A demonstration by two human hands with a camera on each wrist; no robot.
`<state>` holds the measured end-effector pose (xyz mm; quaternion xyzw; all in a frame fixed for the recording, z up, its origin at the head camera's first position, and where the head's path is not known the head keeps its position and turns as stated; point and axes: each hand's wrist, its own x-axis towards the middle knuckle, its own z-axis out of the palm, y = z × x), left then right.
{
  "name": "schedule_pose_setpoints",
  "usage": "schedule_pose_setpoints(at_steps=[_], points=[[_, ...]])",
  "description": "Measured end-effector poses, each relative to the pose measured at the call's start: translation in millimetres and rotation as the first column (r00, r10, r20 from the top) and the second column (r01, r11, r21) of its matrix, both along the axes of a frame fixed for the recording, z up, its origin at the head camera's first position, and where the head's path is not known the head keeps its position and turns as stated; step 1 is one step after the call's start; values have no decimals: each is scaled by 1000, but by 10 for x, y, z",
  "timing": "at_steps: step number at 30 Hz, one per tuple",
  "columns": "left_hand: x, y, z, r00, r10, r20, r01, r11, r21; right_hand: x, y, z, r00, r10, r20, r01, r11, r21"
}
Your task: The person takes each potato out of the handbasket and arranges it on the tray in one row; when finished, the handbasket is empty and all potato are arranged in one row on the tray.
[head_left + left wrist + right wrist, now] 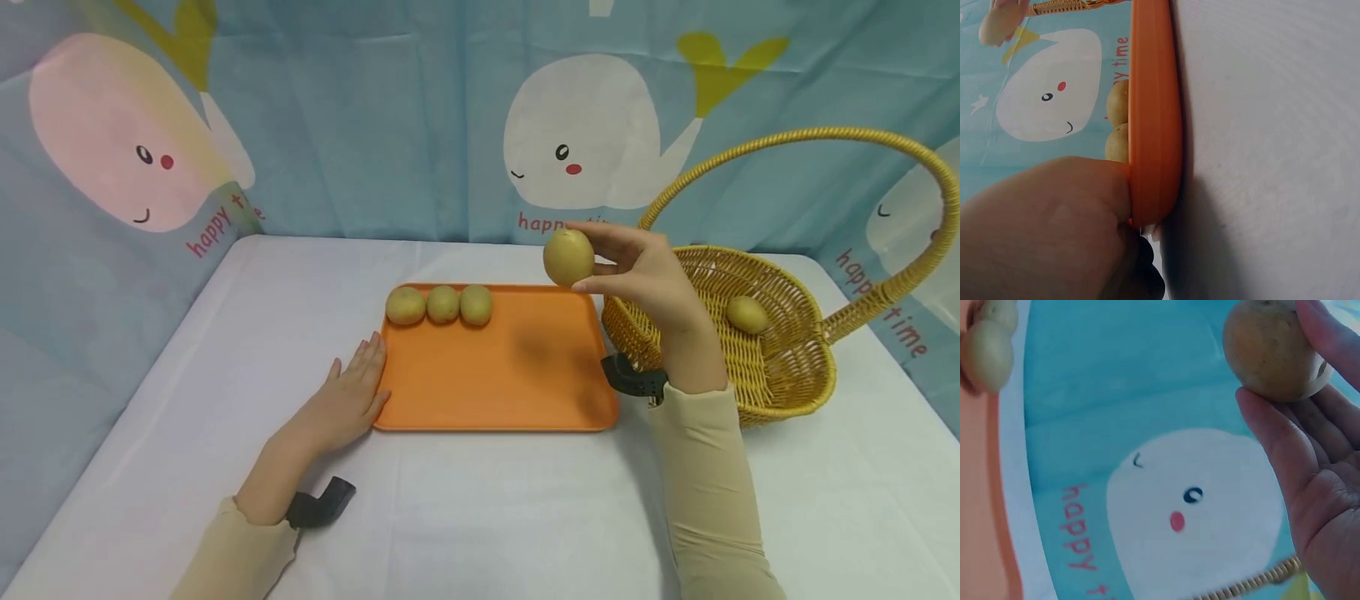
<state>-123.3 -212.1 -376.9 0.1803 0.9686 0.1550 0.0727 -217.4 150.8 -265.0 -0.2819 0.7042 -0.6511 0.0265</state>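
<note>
My right hand (645, 271) holds a round potato (568, 257) between thumb and fingers, raised above the back right part of an orange tray (480, 383). In the right wrist view the same potato (1275, 350) shows smooth, yellowish-brown skin. Three potatoes (443, 305) sit side by side in the tray's back left corner. Against the tray's left edge rests my left hand (348, 400), its fingers stretched out and holding nothing. The left wrist view shows that hand (1047, 225) touching the tray's side wall (1155, 119).
A wicker basket (798, 358) with a tall arched handle (817, 133) stands right of the tray, partly behind my right arm. One potato (747, 315) lies inside it. A white cloth (487, 517) covers the table, and a blue printed curtain (360, 125) hangs behind.
</note>
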Motion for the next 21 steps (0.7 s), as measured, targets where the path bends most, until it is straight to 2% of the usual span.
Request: schedule_pose_setpoints(at_steps=[4,8,17,21], points=[[-1,8,11,1000,2,6,-2,1000,-4,-74,-159,-48,1000,16,3,-16,1000,-4],[4,13,29,1000,8,16,-8,1000,2,-140,-321,-138,1000,0,20,-1,998,62],[4,17,45,1000,8,18,-8,1000,6,-277,-558,-457,988,-39,149,21,992,122],[-4,18,22,1000,6,17,-6,1000,5,-339,-586,-600,973,-81,218,50,988,144]])
